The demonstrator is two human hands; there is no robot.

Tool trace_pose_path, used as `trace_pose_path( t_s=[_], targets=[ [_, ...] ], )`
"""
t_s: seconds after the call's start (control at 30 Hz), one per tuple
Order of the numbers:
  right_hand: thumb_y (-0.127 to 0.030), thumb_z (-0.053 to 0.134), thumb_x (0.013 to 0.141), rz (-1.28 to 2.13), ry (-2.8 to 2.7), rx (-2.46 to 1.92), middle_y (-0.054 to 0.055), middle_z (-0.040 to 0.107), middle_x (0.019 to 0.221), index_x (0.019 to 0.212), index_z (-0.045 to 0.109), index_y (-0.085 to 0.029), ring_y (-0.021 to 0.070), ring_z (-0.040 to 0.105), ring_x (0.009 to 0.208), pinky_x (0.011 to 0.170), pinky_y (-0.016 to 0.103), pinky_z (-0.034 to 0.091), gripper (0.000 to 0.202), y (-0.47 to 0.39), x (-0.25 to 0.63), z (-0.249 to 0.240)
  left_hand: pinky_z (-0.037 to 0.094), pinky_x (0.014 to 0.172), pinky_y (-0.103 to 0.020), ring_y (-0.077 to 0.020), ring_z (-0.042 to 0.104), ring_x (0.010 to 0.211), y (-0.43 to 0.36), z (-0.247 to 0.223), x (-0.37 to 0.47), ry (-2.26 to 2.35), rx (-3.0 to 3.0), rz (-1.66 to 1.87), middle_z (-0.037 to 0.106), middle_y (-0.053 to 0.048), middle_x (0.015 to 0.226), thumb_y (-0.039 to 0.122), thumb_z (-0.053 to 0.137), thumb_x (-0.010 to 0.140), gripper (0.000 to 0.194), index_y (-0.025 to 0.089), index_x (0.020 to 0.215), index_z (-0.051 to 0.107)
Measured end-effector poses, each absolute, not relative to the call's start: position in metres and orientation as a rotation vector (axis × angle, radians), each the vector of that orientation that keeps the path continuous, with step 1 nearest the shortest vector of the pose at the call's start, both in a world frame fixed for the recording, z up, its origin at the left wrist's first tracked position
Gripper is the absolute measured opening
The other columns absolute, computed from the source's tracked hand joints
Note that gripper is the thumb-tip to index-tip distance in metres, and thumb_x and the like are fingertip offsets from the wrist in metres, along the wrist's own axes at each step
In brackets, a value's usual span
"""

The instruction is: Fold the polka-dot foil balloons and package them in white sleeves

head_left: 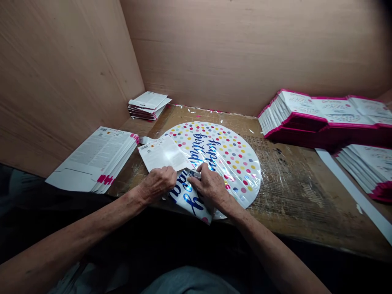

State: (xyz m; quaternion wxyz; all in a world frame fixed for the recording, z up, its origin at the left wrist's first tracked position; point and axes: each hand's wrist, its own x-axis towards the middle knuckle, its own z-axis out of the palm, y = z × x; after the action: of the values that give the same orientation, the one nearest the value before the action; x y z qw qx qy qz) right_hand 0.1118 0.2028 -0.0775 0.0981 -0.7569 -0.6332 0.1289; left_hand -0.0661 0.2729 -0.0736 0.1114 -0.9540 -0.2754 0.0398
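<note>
My left hand (pixel 161 183) is closed at the lower edge of a white printed envelope (pixel 163 154), pinching it. In my right hand (pixel 210 183) is a folded foil balloon (pixel 194 204) with blue lettering, gripped between thumb and fingers; its upper end meets the envelope's lower edge. Beneath both lies a flat round balloon (pixel 241 163) with coloured dots and blue script, its tail pointing left. How far the folded balloon reaches into the envelope is hidden by my fingers.
Fanned white envelopes (pixel 92 157) lie at the left, with a smaller pile (pixel 150 104) behind. Pink-edged packets (pixel 321 112) stand at the back right, more (pixel 367 167) in front. A white strip (pixel 352 194) crosses the table (pixel 294 204). Wooden panels (pixel 214 53) rise behind and left.
</note>
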Motion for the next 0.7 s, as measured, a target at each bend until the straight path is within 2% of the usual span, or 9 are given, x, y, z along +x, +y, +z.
trace_pose_path(
  t_s=[0.1,0.17,0.27,0.37,0.47,0.5,0.57,0.63,0.7],
  targets=[
    [-0.047,0.054,0.093,0.446,-1.869,-2.267,0.014,0.070,0.102,0.120,0.047,-0.011,0.0253,0.064,0.095,0.067,0.029,0.034,0.045,0.206,0.118,-0.070,0.045,0.054,-0.031,-0.0259,0.064,0.071,0.276,-0.066,-0.066,-0.695,-2.789,0.006,0.064,-0.014,0.081,-0.002,0.038,0.086,0.026,0.009,0.084,0.062],
    [-0.048,0.052,0.094,0.451,-1.910,-2.247,0.013,0.070,0.103,0.111,0.054,-0.014,0.0247,0.064,0.096,0.067,0.029,0.034,0.038,0.209,0.121,-0.071,0.045,0.055,-0.031,-0.0248,0.064,0.071,0.279,-0.058,-0.065,-0.617,-2.779,0.035,0.064,-0.014,0.082,-0.002,0.038,0.087,0.027,0.010,0.085,0.062],
    [-0.043,0.045,0.098,0.259,-1.886,-2.237,0.010,0.071,0.095,0.094,0.060,-0.018,0.0226,0.063,0.089,0.065,0.029,0.032,0.029,0.213,0.120,-0.078,0.046,0.058,-0.033,-0.0245,0.064,0.071,0.281,-0.047,-0.063,-0.556,-2.755,0.134,0.066,-0.014,0.084,-0.001,0.036,0.089,0.030,0.010,0.086,0.063],
    [-0.037,0.043,0.098,0.031,-1.732,-2.199,0.007,0.069,0.086,0.089,0.059,-0.019,0.0201,0.061,0.078,0.062,0.029,0.029,0.026,0.212,0.118,-0.088,0.050,0.063,-0.035,-0.0250,0.066,0.072,0.275,-0.046,-0.062,-0.612,-2.792,0.053,0.068,-0.013,0.084,0.000,0.036,0.089,0.031,0.011,0.083,0.064],
    [-0.036,0.044,0.096,-0.023,-1.528,-2.096,0.004,0.064,0.075,0.080,0.055,-0.019,0.0168,0.055,0.067,0.060,0.028,0.027,0.025,0.206,0.121,-0.095,0.054,0.081,-0.042,-0.0299,0.068,0.095,0.260,-0.061,-0.058,-0.888,-2.774,-0.551,0.070,-0.017,0.103,0.018,0.046,0.094,0.021,0.011,0.099,0.064],
    [-0.037,0.044,0.095,-0.016,-1.460,-2.049,0.002,0.062,0.072,0.078,0.054,-0.020,0.0159,0.053,0.064,0.059,0.028,0.028,0.026,0.204,0.124,-0.096,0.052,0.091,-0.046,-0.0340,0.063,0.110,0.254,-0.069,-0.055,-1.039,-2.685,-0.855,0.066,-0.021,0.117,0.029,0.055,0.092,0.029,0.010,0.112,0.061],
    [-0.041,0.043,0.094,0.019,-1.361,-1.948,0.000,0.057,0.065,0.074,0.051,-0.020,0.0147,0.048,0.058,0.057,0.026,0.029,0.030,0.202,0.131,-0.098,0.043,0.105,-0.052,-0.0394,0.045,0.132,0.245,-0.086,-0.046,-1.349,-2.472,-1.436,0.048,-0.025,0.141,0.047,0.073,0.076,0.076,0.009,0.136,0.044],
    [-0.045,0.041,0.094,0.053,-1.314,-1.884,-0.001,0.054,0.061,0.073,0.050,-0.021,0.0148,0.046,0.055,0.055,0.026,0.032,0.034,0.200,0.139,-0.098,0.046,0.103,-0.050,-0.0373,0.049,0.130,0.241,-0.101,-0.032,-1.649,-2.449,-1.920,0.046,-0.025,0.144,0.047,0.079,0.069,0.099,0.012,0.146,0.028],
    [-0.049,0.038,0.095,0.056,-1.332,-1.844,0.002,0.059,0.065,0.080,0.056,-0.019,0.0171,0.053,0.059,0.056,0.028,0.040,0.038,0.193,0.146,-0.100,0.056,0.088,-0.042,-0.0298,0.067,0.107,0.239,-0.111,-0.017,-1.932,-2.529,-2.334,0.063,-0.020,0.125,0.037,0.074,0.074,0.089,0.014,0.146,0.027]
  ],
)
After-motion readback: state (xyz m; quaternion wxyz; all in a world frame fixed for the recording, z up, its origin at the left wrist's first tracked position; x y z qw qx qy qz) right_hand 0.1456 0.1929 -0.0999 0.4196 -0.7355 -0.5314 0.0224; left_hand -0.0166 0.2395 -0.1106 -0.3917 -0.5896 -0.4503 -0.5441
